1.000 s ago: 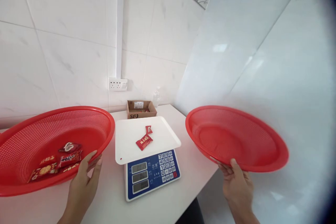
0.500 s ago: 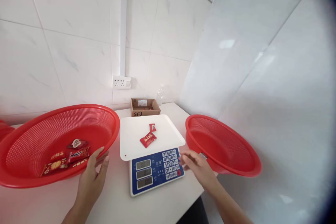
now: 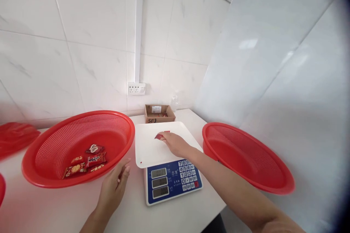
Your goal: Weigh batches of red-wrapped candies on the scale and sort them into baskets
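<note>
My right hand was above the white pan of the scale, and its fingers were closed together, pinching a small red packet at the tips. A second red packet lay on the pan just behind this hand and was partly hidden by it. My left hand was half open with bent fingers, between the left basket and the scale; I saw nothing in it, and I cannot tell if it touched the basket rim.

By my judgement, the work was in the middle: several wrapped snacks already lay in the left basket, while these two packets were not yet moved away from the scale. The digits on the displays were too faint to read surely.

The white table carried the scale near its right edge. The right basket was tilted and reached out beyond that edge. At the far edge stood an open carton, beside a clear bottle. Behind were pale tiled walls with a socket, and red plastic lay near the left side.
</note>
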### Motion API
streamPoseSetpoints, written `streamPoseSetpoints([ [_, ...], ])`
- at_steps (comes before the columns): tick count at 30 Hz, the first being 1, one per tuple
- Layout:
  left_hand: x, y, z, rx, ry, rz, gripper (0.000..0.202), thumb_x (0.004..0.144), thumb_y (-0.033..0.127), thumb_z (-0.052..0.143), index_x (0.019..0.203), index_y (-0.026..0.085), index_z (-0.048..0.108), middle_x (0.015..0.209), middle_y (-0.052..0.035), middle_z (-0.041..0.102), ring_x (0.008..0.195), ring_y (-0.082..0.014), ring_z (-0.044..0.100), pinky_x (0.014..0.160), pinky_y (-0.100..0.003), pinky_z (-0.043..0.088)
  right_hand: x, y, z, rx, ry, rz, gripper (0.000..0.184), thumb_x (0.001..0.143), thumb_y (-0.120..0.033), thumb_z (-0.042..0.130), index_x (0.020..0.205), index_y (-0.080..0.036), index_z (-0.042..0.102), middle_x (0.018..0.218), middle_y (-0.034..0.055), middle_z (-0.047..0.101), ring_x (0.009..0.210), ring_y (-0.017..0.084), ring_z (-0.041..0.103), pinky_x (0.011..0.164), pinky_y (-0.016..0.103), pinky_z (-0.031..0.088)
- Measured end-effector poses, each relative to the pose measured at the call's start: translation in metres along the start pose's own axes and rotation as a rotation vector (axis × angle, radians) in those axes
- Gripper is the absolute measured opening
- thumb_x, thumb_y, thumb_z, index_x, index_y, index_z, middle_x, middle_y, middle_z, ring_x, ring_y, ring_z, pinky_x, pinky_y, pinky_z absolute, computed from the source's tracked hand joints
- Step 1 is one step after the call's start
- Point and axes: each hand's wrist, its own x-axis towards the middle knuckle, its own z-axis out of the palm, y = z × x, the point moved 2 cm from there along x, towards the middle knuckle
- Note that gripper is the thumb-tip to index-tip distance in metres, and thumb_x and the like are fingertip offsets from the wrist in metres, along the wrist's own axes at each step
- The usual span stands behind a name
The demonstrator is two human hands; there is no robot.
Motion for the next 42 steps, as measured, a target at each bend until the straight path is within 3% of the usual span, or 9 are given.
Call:
streamPoseSetpoints([
  [7, 0.002, -0.006, 0.001, 0.011, -0.017, 0.041, 0.039, 0.085, 0.052, 0.042, 0.096, 0.023, 0.065, 0.071, -0.0017, 0.067, 0.067, -0.0157, 0.065, 0.06, -0.023, 0.051, -0.002, 0.037, -0.026, 0.337, 0.142, 0.388, 0.035, 0.083, -0.022, 0.044, 0.117, -0.018, 0.048, 0.097, 0.0067, 0.066, 0.08, 0.016, 0.059, 0.067, 0.027, 0.045],
  [12, 0.003, -0.005, 0.002, 0.0, -0.017, 0.063, 0.037, 0.084, 0.05, 0.044, 0.093, 0.023, 0.067, 0.071, -0.0028, 0.068, 0.067, -0.0168, 0.066, 0.057, -0.023, 0.051, -0.011, 0.04, -0.034, 0.516, 0.112, 0.488, 0.019, 0.077, -0.022, 0.047, 0.095, -0.018, 0.053, 0.081, 0.0016, 0.064, 0.063, 0.011, 0.054, 0.054, 0.021, 0.041],
  [21, 0.001, 0.028, -0.003, -0.11, 0.051, 0.006, 0.041, 0.081, 0.055, 0.046, 0.092, 0.021, 0.066, 0.073, -0.0035, 0.067, 0.063, -0.0158, 0.063, 0.051, -0.023, 0.05, -0.036, -0.002, -0.024, 0.719, -0.06, 0.158, 0.034, 0.084, -0.036, 0.052, 0.112, -0.016, 0.052, 0.079, 0.002, 0.062, 0.063, 0.01, 0.055, 0.055, 0.022, 0.043],
  [26, 0.01, 0.075, 0.017, -0.406, -0.229, -0.072, 0.053, 0.082, 0.054, 0.048, 0.121, 0.019, 0.052, 0.087, -0.0045, 0.066, 0.07, -0.0163, 0.064, 0.063, -0.03, 0.055, -0.06, -0.044, -0.021, 0.665, -0.111, -0.022, 0.029, 0.086, -0.031, 0.051, 0.113, -0.021, 0.057, 0.091, 0.0013, 0.064, 0.075, 0.012, 0.059, 0.068, 0.025, 0.047],
  [31, 0.023, 0.105, 0.035, -0.547, -0.442, -0.135, 0.041, 0.083, 0.052, 0.048, 0.104, 0.018, 0.058, 0.095, -0.0059, 0.067, 0.08, -0.0181, 0.064, 0.068, -0.032, 0.056, -0.059, -0.056, -0.012, 0.601, -0.033, 0.016, 0.047, 0.086, -0.034, 0.054, 0.131, -0.026, 0.047, 0.094, 0.0017, 0.066, 0.074, 0.013, 0.06, 0.07, 0.027, 0.049],
  [33, 0.034, 0.106, 0.034, -0.554, -0.382, -0.151, 0.04, 0.082, 0.053, 0.05, 0.1, 0.017, 0.057, 0.097, -0.0069, 0.067, 0.087, -0.0191, 0.064, 0.07, -0.032, 0.056, -0.071, -0.04, -0.037, 0.542, 0.103, 0.047, 0.044, 0.084, -0.036, 0.056, 0.126, -0.023, 0.053, 0.087, 0.0016, 0.067, 0.07, 0.013, 0.061, 0.066, 0.028, 0.051],
  [37, 0.059, 0.095, 0.032, -0.395, -0.244, -0.182, 0.047, 0.079, 0.052, 0.051, 0.109, 0.015, 0.051, 0.089, -0.0064, 0.067, 0.071, -0.0165, 0.062, 0.063, -0.031, 0.052, -0.144, 0.027, -0.146, 0.447, 0.414, 0.023, 0.023, 0.08, -0.039, 0.058, 0.098, -0.029, 0.066, 0.092, 0.0006, 0.066, 0.091, 0.015, 0.06, 0.074, 0.028, 0.052],
  [40, 0.071, 0.087, 0.039, -0.182, -0.259, -0.138, 0.044, 0.079, 0.048, 0.052, 0.111, 0.018, 0.048, 0.081, -0.0031, 0.068, 0.066, -0.0166, 0.061, 0.062, -0.03, 0.048, -0.184, 0.063, -0.198, 0.224, 0.747, -0.147, 0.01, 0.076, -0.041, 0.064, 0.085, -0.038, 0.067, 0.09, -0.0019, 0.064, 0.105, 0.016, 0.056, 0.078, 0.025, 0.05],
  [42, 0.076, 0.085, 0.045, -0.052, -0.312, -0.099, 0.036, 0.081, 0.045, 0.049, 0.107, 0.02, 0.052, 0.079, -0.0025, 0.069, 0.07, -0.0178, 0.062, 0.063, -0.029, 0.046, -0.165, 0.064, -0.176, 0.162, 0.427, -0.022, 0.023, 0.086, -0.043, 0.052, 0.098, -0.031, 0.067, 0.101, 0.0008, 0.064, 0.11, 0.024, 0.054, 0.081, 0.035, 0.05],
])
